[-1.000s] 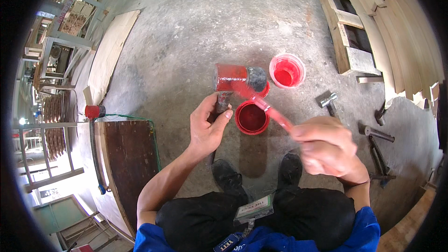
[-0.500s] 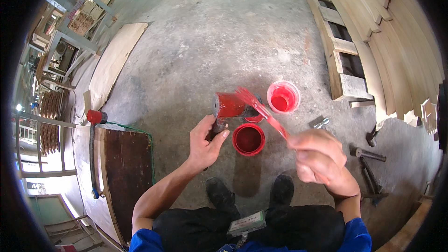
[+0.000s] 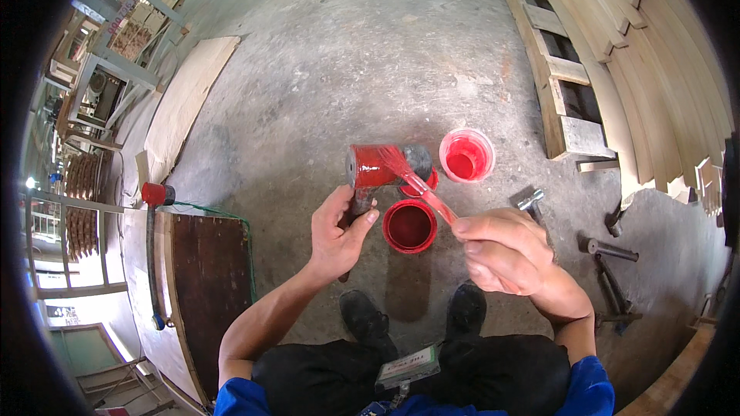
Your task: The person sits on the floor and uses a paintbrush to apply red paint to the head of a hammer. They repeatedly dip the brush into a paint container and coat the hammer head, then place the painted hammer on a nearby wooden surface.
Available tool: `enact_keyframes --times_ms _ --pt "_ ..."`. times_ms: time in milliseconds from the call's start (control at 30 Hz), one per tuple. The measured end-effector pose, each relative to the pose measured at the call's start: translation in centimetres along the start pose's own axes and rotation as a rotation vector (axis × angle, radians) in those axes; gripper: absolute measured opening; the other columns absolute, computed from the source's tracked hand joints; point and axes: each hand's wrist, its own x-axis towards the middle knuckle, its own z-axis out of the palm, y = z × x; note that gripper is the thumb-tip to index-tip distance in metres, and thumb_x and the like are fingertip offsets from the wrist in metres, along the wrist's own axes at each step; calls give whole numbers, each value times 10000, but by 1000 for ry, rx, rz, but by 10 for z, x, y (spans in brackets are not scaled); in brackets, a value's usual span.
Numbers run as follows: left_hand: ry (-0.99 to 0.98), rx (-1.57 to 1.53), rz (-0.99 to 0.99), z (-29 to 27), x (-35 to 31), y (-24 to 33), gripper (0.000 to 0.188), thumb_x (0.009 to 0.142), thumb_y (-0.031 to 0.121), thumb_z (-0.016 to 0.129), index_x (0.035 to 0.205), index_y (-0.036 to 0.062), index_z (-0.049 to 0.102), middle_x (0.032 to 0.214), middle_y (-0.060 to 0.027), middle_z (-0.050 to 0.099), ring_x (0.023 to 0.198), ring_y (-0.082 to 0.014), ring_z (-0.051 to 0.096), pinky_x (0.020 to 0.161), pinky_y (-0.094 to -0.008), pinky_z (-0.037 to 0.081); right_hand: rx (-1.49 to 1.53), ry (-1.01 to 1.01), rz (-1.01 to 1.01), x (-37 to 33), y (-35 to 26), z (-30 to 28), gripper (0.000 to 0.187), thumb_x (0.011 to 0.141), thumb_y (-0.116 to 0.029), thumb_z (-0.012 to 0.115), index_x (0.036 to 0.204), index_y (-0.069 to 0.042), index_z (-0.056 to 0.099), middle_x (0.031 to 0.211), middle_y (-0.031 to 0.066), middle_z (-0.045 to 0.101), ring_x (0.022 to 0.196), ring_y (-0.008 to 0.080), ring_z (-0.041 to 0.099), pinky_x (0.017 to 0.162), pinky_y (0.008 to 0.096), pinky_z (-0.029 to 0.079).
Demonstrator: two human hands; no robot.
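My left hand [image 3: 333, 237] is closed round the handle of a hammer [image 3: 367, 167], just below its thick cylindrical head. Wet red paint covers the left part of that head; the right end is dark grey. My right hand [image 3: 505, 253] grips a red-smeared paintbrush [image 3: 418, 185], its bristles lying against the hammer head. Below the head, on the floor, stands a red-rimmed can [image 3: 388, 216] with dark red inside. A clear plastic tub [image 3: 484, 148] holding red paint is just right of the brush. Another red round thing [image 3: 426, 179] is partly hidden behind the head and brush.
At left, a second red-headed hammer [image 3: 154, 194] lies by a dark brown panel [image 3: 212, 285] with green cord. A plywood sheet [image 3: 189, 96] lies beyond. Several hammers, including one [image 3: 613, 249], lie at right. A wooden pallet [image 3: 570, 139] and stacked boards [image 3: 655, 92] stand far right.
My right hand has moved left and slightly up, bringing the brush down onto the hammer head. The head has turned slightly in my left hand, showing more wet red paint.
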Motion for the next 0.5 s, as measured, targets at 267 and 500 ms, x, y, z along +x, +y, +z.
enact_keyframes --times_ms 267,500 --pt "31 -111 -180 12 1 21 167 875 14 560 1033 -29 527 883 -48 567 749 -98 538 671 -257 462 51 -5 -55 -3 -1 14 252 679 22 699 907 41 592 990 191 597 690 247 648 545 310 549" --pt "68 -314 -390 21 1 30 152 862 37 583 993 -28 539 835 -48 566 730 -113 547 647 -271 455 -65 17 -51 -2 12 13 234 692 7 683 907 27 592 973 172 608 678 239 645 533 293 539"
